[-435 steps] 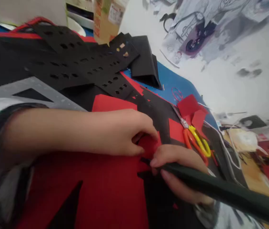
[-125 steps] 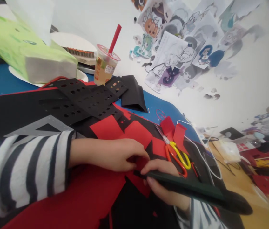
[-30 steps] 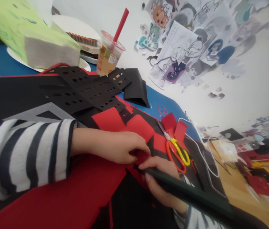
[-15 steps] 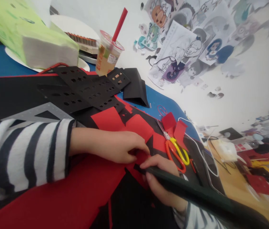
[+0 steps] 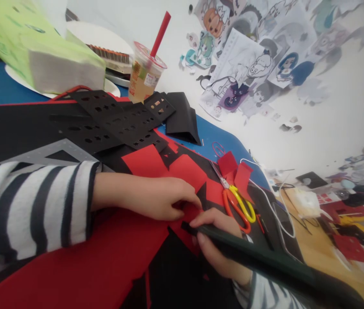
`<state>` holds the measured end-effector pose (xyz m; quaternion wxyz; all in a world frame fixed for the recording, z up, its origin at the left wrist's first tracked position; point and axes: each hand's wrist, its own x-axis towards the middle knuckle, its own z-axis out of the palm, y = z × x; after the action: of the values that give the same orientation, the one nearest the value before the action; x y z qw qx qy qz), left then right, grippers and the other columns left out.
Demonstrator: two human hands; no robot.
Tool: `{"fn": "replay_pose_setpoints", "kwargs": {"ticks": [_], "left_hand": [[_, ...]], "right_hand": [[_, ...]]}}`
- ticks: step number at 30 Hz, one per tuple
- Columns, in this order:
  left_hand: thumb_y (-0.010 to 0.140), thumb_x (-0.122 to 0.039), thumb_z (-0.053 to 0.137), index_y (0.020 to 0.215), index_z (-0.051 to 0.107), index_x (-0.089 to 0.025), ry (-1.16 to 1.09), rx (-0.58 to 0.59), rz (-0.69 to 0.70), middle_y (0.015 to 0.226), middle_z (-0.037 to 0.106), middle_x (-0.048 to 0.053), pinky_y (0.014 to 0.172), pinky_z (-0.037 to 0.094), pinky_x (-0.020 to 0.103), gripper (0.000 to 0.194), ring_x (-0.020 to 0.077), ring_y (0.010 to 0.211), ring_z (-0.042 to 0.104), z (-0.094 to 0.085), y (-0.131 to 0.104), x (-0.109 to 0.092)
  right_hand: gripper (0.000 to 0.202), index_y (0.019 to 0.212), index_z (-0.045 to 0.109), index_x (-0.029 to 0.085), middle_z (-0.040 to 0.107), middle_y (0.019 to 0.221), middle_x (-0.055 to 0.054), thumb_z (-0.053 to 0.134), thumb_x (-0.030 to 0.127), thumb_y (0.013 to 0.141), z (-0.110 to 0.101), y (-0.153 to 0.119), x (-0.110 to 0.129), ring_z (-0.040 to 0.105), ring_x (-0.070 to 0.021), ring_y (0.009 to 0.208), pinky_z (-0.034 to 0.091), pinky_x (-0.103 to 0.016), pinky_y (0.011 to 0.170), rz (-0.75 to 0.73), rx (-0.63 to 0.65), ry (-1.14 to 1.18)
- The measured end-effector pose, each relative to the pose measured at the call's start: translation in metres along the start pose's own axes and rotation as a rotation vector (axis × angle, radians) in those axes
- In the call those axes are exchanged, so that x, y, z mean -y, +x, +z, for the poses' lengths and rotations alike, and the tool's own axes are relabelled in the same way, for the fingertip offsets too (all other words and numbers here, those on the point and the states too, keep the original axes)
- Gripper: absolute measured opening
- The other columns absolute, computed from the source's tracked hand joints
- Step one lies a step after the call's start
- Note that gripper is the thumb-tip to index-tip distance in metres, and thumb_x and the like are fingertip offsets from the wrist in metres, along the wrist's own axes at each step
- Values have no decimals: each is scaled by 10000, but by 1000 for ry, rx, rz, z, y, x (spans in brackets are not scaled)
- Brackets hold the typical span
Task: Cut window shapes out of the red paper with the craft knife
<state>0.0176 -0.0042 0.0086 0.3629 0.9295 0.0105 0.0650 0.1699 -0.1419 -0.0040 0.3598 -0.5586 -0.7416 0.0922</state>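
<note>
My left hand (image 5: 164, 199) lies over the red paper (image 5: 111, 257) in the middle of the table. Its fingers curl down, closed at a piece of this paper by the thumb. My right hand (image 5: 217, 242) grips a long dark pen-shaped tool (image 5: 259, 255), whose narrow black tip meets the red paper close to my left thumb. Whether this tip is a nib or a blade I cannot make out. Scissors (image 5: 235, 195) with orange and yellow handles rest beyond my right hand. Under my left forearm a grey set square (image 5: 72, 148) is partly covered.
Black cut-out cards (image 5: 114, 120) overlap at the back, beside a folded black card (image 5: 183, 116). A drink cup with a red straw (image 5: 145, 73) stands behind them. Tissues in a green pack (image 5: 64, 64) sit far left. A white cable (image 5: 276, 204) runs along the right.
The whole view shifts very slightly. Both hands and the dark tool keep nearly the same places on the red paper.
</note>
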Motion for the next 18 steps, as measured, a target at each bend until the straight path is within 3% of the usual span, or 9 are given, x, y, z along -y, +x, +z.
{"fn": "replay_pose_setpoints", "kwargs": {"ticks": [9, 18], "left_hand": [[764, -2, 525, 1145, 620, -176, 1, -10, 3, 1045, 666, 35, 823, 442, 229, 429, 159, 940, 592, 1, 0, 1], [770, 16, 477, 1148, 625, -170, -80, -1, 4, 1055, 682, 41, 818, 458, 231, 446, 149, 915, 604, -2, 0, 0]], "right_hand": [[222, 831, 600, 227, 710, 687, 8, 471, 86, 718, -3, 5, 4, 680, -133, 598, 535, -223, 620, -66, 70, -33], [224, 849, 594, 225, 685, 653, 12, 479, 86, 716, -3, 4, 2, 642, -127, 521, 535, -232, 598, -36, 73, 19]]}}
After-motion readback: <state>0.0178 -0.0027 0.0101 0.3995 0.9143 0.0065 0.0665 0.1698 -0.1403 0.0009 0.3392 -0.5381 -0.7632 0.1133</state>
